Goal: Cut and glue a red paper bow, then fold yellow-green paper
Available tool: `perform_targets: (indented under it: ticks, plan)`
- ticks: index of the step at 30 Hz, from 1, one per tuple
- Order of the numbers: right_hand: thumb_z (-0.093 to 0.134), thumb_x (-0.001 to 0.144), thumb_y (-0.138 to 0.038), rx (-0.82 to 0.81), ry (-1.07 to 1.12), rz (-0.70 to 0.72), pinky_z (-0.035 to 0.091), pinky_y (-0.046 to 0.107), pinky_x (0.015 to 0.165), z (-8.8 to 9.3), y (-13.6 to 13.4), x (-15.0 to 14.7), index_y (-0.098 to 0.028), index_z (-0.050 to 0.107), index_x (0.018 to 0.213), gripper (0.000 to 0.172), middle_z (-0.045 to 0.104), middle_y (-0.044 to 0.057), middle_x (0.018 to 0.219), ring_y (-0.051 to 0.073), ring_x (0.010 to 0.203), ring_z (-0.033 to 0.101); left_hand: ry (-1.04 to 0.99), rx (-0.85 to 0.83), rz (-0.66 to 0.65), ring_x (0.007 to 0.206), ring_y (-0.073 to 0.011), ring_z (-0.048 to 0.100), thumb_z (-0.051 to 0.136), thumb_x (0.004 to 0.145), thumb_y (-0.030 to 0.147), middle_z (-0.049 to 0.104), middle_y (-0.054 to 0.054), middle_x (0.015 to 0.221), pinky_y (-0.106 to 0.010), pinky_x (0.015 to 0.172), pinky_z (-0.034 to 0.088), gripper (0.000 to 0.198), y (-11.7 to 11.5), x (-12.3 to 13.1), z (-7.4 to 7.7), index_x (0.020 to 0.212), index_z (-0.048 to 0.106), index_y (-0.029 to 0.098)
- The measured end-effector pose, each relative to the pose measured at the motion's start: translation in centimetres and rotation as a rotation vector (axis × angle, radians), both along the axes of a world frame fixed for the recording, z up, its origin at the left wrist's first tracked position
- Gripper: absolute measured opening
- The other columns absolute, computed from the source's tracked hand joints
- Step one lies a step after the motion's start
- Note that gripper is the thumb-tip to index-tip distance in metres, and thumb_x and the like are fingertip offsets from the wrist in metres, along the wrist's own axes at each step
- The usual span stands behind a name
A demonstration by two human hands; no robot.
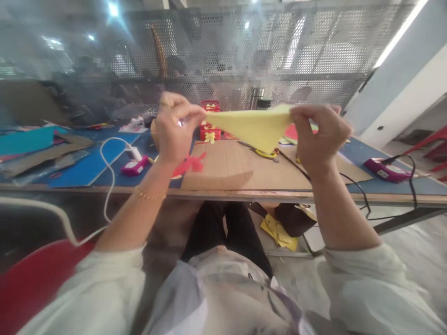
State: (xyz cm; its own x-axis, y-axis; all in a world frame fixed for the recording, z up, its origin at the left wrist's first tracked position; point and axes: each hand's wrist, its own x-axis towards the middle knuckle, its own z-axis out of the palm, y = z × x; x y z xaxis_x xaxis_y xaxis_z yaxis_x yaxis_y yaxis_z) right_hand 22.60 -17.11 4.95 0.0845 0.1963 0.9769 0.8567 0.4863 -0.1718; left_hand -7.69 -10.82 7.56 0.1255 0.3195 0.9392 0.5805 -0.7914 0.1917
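Observation:
A yellow triangular sheet [256, 125], paper or felt, is stretched in the air above the table, its point hanging down. My left hand [176, 125] pinches its left corner between thumb and fingers. At the opposite corner my right hand [319, 132] is closed on the sheet in the same way. Below the hanging point lie yellow-handled scissors [265, 154] on a flat piece of brown cardboard [223, 167]. Red cut scraps [192, 164] rest at the cardboard's left, near my left wrist. Behind the sheet sits a small red box [210, 134] with yellow bows.
Purple devices with cables stand left [135, 166] and right [387, 169] on the blue table [429, 186]. Blue board [94, 163] and cardboard offcuts [52, 153] lie left. A metal flask [257, 97] stands at the back before a perforated metal screen [216, 42]. Yellow scraps [279, 232] lie below the table.

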Motion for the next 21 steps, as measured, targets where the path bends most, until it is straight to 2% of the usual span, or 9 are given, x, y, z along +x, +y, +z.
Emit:
perform_targets:
  ticks: [2, 4, 5, 7, 10, 11, 13, 15, 21]
  plan:
    - [0.054, 0.107, -0.037, 0.040, -0.074, -0.035, 0.044, 0.047, 0.095, 0.6, 2.1, 0.9, -0.029, 0.073, 0.092, 0.026, 0.073, 0.004, 0.086, 0.021, 0.085, 0.062, 0.056, 0.093, 0.066, 0.105, -0.0200, 0.055, 0.064, 0.100, 0.045, 0.062, -0.005, 0.107, -0.041, 0.092, 0.047, 0.021, 3.0, 0.8, 0.9, 0.095, 0.076, 0.030]
    - [0.056, 0.106, -0.037, 0.073, -0.131, -0.057, 0.039, 0.050, 0.097, -1.0, 3.2, 1.5, -0.028, 0.074, 0.094, 0.023, 0.071, 0.005, 0.095, 0.023, 0.091, 0.060, 0.160, 0.151, 0.145, 0.104, -0.0181, 0.051, 0.061, 0.102, 0.046, 0.062, -0.004, 0.111, -0.043, 0.094, 0.043, 0.025, 4.7, 1.1, -0.2, 0.093, 0.073, 0.026]
    - [0.058, 0.104, -0.038, 0.075, -0.136, -0.077, 0.038, 0.050, 0.096, -2.5, 3.4, 1.7, -0.028, 0.074, 0.094, 0.021, 0.070, 0.006, 0.102, 0.025, 0.097, 0.059, 0.230, 0.155, 0.171, 0.106, -0.0193, 0.050, 0.058, 0.104, 0.043, 0.064, -0.004, 0.110, -0.045, 0.095, 0.041, 0.026, 5.0, 1.0, -1.6, 0.091, 0.072, 0.024]
    - [0.062, 0.102, -0.036, 0.034, -0.185, -0.080, 0.037, 0.049, 0.092, -6.2, 3.2, 1.8, -0.028, 0.074, 0.091, 0.018, 0.069, 0.007, 0.109, 0.027, 0.103, 0.058, 0.397, 0.137, 0.177, 0.106, -0.0217, 0.052, 0.054, 0.106, 0.034, 0.068, -0.005, 0.106, -0.046, 0.093, 0.039, 0.027, 5.0, 0.6, -5.1, 0.088, 0.070, 0.021]
    - [0.057, 0.103, -0.021, -0.106, -0.414, 0.060, 0.038, 0.044, 0.092, -11.3, 2.1, 1.7, -0.026, 0.072, 0.094, 0.018, 0.073, 0.005, 0.109, 0.024, 0.105, 0.060, 0.649, 0.109, 0.096, 0.095, -0.0221, 0.057, 0.050, 0.105, 0.021, 0.072, -0.005, 0.092, -0.043, 0.086, 0.039, 0.030, 3.9, -0.5, -10.6, 0.082, 0.068, 0.020]
    - [0.055, 0.103, -0.017, -0.164, -0.473, 0.124, 0.038, 0.042, 0.095, -12.4, 1.7, 1.6, -0.025, 0.070, 0.097, 0.018, 0.075, 0.004, 0.107, 0.023, 0.107, 0.061, 0.695, 0.113, 0.083, 0.092, -0.0220, 0.057, 0.049, 0.105, 0.017, 0.072, -0.005, 0.087, -0.042, 0.085, 0.039, 0.031, 3.6, -0.8, -12.0, 0.081, 0.068, 0.019]
    - [0.053, 0.104, -0.016, -0.268, -0.535, 0.202, 0.038, 0.040, 0.095, -13.5, 1.1, 1.6, -0.024, 0.069, 0.101, 0.018, 0.077, 0.004, 0.101, 0.021, 0.102, 0.062, 0.750, 0.134, 0.087, 0.087, -0.0218, 0.058, 0.050, 0.103, 0.013, 0.072, -0.005, 0.083, -0.041, 0.082, 0.038, 0.029, 3.0, -1.3, -13.7, 0.081, 0.069, 0.019]
    - [0.052, 0.105, -0.019, -0.370, -0.554, 0.230, 0.037, 0.040, 0.092, -13.7, 0.7, 1.7, -0.023, 0.068, 0.101, 0.018, 0.077, 0.005, 0.098, 0.021, 0.097, 0.061, 0.775, 0.171, 0.098, 0.085, -0.0215, 0.057, 0.052, 0.101, 0.011, 0.072, -0.005, 0.082, -0.041, 0.081, 0.038, 0.028, 2.7, -1.5, -14.3, 0.081, 0.069, 0.018]
    - [0.049, 0.104, -0.018, -0.551, -0.562, 0.272, 0.037, 0.038, 0.083, -13.4, 0.5, 2.1, -0.022, 0.070, 0.099, 0.022, 0.076, 0.006, 0.095, 0.022, 0.089, 0.057, 0.775, 0.150, 0.063, 0.084, -0.0207, 0.059, 0.054, 0.101, 0.013, 0.073, -0.004, 0.082, -0.039, 0.081, 0.040, 0.026, 2.5, -1.7, -14.2, 0.082, 0.069, 0.018]
